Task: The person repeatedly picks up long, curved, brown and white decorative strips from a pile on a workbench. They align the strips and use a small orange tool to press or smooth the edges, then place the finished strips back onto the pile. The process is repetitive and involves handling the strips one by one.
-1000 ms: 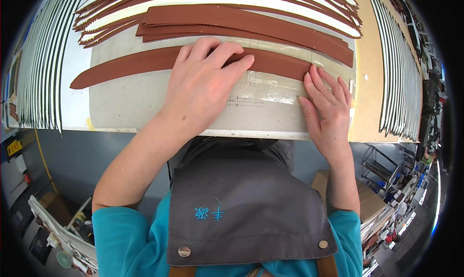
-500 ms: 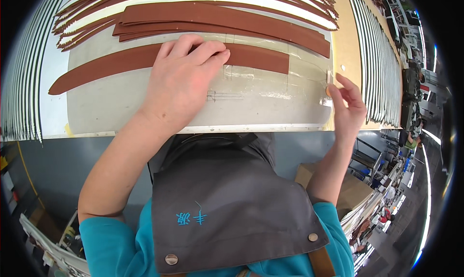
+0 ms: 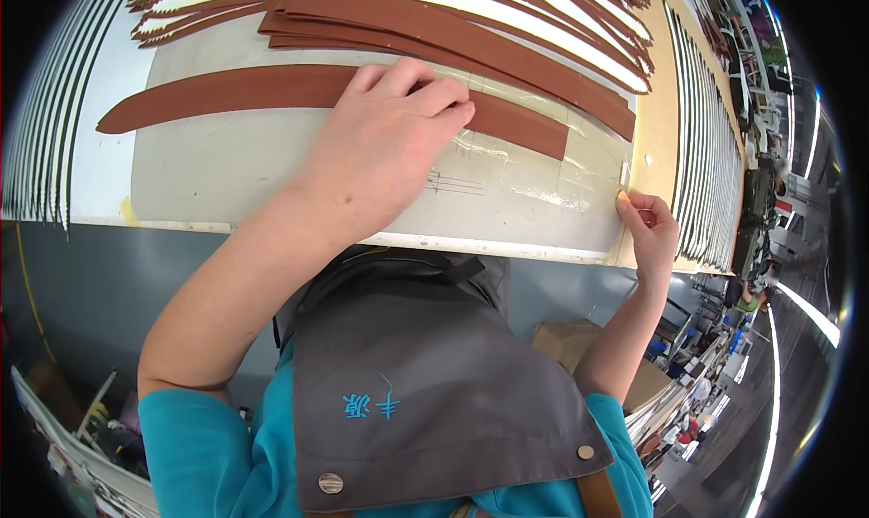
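Observation:
A long brown leather-like strip (image 3: 244, 87) lies across the grey mat, its left end rounded and its right end cut square. My left hand (image 3: 389, 138) rests over its middle, fingers bent and pressed down on it. Under those fingers part of the strip is hidden. By the mat's right edge my right hand (image 3: 654, 224) has thumb and fingers pinched together at a small orange piece (image 3: 623, 197); what kind of thing it is I cannot make out. A small white piece (image 3: 625, 172) sits just beyond it.
Behind the strip lies a stack of wide brown strips (image 3: 380, 20), with zigzag-edged brown strips (image 3: 208, 20) further back. Rows of thin black-and-white strips (image 3: 706, 165) fill the right side, and more dark strips (image 3: 54, 138) the left. The grey mat (image 3: 244, 174) bears drawn lines.
My right hand's thumb and fingers, apart before, have come together at the orange piece. The whole view has shifted and tilted slightly. My left hand stays on the strip.

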`<action>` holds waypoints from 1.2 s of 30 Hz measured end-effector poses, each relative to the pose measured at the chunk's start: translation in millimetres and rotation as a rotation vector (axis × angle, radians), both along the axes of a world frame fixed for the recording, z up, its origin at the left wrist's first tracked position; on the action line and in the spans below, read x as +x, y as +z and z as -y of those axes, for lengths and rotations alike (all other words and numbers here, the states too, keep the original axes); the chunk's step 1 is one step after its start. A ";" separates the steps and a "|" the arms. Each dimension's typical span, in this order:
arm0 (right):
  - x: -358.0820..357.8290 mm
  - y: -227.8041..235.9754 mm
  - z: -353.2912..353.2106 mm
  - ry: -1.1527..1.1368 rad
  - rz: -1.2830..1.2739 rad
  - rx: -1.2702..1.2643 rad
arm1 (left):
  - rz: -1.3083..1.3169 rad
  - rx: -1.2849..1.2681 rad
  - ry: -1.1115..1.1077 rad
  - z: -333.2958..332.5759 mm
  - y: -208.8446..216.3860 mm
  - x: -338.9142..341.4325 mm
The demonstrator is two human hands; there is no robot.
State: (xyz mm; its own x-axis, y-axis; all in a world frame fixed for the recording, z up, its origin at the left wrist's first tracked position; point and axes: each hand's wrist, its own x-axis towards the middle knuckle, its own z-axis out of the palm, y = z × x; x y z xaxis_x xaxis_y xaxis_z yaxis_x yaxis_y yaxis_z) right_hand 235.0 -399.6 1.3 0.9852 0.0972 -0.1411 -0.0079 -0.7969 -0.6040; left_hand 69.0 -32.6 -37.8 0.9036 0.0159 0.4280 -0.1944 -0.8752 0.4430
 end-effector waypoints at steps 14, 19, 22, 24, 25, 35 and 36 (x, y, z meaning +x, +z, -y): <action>-39.2 14.8 -204.4 0.331 -0.131 0.450 | 0.014 -0.027 -0.008 -1.4 0.1 1.9; -36.7 6.0 -226.5 0.314 -0.102 0.317 | 0.002 -0.038 -0.005 -1.1 -0.3 2.6; -35.6 1.3 -226.0 0.305 -0.100 0.319 | -0.010 -0.055 -0.011 -2.2 0.2 2.3; -38.0 2.0 -227.7 0.290 -0.088 0.316 | -0.014 -0.058 -0.009 -2.2 -0.4 2.3; -38.8 2.1 -228.4 0.283 -0.082 0.315 | -0.015 -0.063 -0.011 -2.3 -0.4 2.5; -36.3 -0.8 -228.3 0.301 -0.084 0.290 | -0.036 -0.052 -0.005 -2.4 1.8 2.5; -35.6 -0.7 -227.4 0.307 -0.087 0.298 | -0.033 -0.052 -0.007 -2.1 1.6 2.6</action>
